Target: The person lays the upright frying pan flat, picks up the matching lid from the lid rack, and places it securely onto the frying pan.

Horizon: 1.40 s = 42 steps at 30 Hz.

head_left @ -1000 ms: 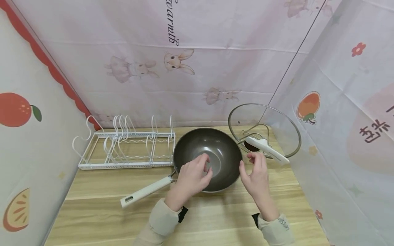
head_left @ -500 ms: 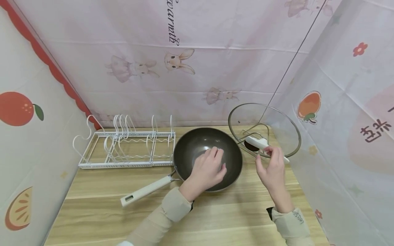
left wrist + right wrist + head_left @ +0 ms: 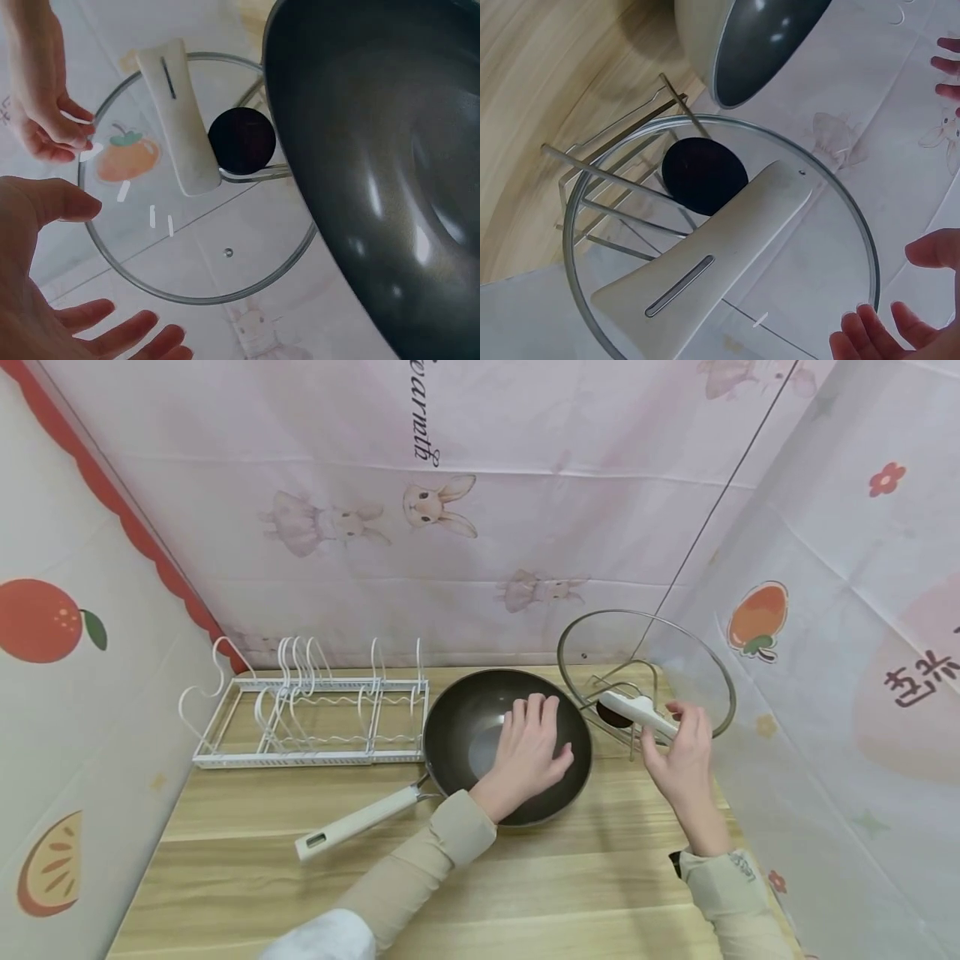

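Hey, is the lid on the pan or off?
Off: the lid sits in the wire stand beside the pan, whose inside shows uncovered.

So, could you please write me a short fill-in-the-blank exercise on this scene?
In the head view, the white wire rack stands on the ____ side of the pan.
There, the hand nearer the lid is the person's ____ hand.
____ of the two hands grips the pan's long handle.
Missing words: left; right; neither.
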### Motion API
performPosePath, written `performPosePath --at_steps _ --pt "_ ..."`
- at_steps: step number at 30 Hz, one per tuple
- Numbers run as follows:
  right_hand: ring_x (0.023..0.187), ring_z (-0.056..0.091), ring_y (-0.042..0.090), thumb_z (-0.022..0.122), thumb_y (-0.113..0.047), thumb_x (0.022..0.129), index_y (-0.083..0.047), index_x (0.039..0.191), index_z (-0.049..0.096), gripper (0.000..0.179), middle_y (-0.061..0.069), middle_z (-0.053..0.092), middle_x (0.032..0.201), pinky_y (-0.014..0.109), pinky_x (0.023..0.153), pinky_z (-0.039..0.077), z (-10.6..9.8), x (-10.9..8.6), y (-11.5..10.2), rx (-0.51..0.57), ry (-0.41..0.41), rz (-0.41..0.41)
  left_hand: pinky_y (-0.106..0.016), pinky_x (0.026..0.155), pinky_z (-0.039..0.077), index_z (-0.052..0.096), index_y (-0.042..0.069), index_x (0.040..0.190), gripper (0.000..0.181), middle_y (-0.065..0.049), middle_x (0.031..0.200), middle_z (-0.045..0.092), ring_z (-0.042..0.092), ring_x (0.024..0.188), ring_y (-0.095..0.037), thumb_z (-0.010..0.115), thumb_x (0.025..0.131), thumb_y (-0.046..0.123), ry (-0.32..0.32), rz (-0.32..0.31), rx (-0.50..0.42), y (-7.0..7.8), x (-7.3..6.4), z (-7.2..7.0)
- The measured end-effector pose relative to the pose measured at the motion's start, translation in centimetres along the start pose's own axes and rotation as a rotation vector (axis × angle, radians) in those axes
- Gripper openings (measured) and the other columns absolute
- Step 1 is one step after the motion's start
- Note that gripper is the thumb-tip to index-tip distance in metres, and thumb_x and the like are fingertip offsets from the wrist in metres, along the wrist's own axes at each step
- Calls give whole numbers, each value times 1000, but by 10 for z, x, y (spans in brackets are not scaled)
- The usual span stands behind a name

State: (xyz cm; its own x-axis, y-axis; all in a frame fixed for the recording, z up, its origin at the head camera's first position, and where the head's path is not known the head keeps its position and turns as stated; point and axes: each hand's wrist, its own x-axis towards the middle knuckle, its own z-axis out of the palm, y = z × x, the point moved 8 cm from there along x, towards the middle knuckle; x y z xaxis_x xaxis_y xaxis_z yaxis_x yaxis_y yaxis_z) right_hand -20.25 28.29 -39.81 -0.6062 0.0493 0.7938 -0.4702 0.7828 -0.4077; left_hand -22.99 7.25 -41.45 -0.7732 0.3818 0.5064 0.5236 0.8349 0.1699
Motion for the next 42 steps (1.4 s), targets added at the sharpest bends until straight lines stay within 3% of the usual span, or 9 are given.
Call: performPosePath --at_steps 9,15,20,34,42 --pt "88 47 46 68 2 71 17 109 52 43 31 51 96 52 77 38 0 3 16 -40 -24 4 -37 85 42 48 7 129 64 -12 125 47 45 107 -30 70 81 42 -38 -49 -16 -3 18 23" --pt "90 47 46 70 2 69 15 109 51 46 31 52 100 53 79 39 2 0 27 -71 -68 54 -40 94 40 50 6 126 59 -12 123 49 46 110 -31 70 81 39 -27 -33 -17 -3 32 42" --pt "92 48 46 76 6 64 14 109 52 52 30 52 101 51 80 40 7 -3 38 -113 -127 116 -39 91 41 51 7 121 54 -11 119 51 47 106 -30 71 81 38 -36 -17 -22 -3 45 59" --pt "101 46 46 79 1 66 9 115 51 57 27 52 107 57 89 37 24 -11 64 -203 -263 264 -37 93 42 50 5 128 51 -9 121 50 48 106 -27 68 83 22 -166 -104 -239 -18 74 104" --pt "107 46 47 82 -1 66 8 115 51 59 26 52 108 60 94 35 32 -16 75 -226 -329 331 -37 105 40 46 6 137 55 -8 131 52 51 120 -25 67 88 18 -307 -93 -352 -10 80 136"
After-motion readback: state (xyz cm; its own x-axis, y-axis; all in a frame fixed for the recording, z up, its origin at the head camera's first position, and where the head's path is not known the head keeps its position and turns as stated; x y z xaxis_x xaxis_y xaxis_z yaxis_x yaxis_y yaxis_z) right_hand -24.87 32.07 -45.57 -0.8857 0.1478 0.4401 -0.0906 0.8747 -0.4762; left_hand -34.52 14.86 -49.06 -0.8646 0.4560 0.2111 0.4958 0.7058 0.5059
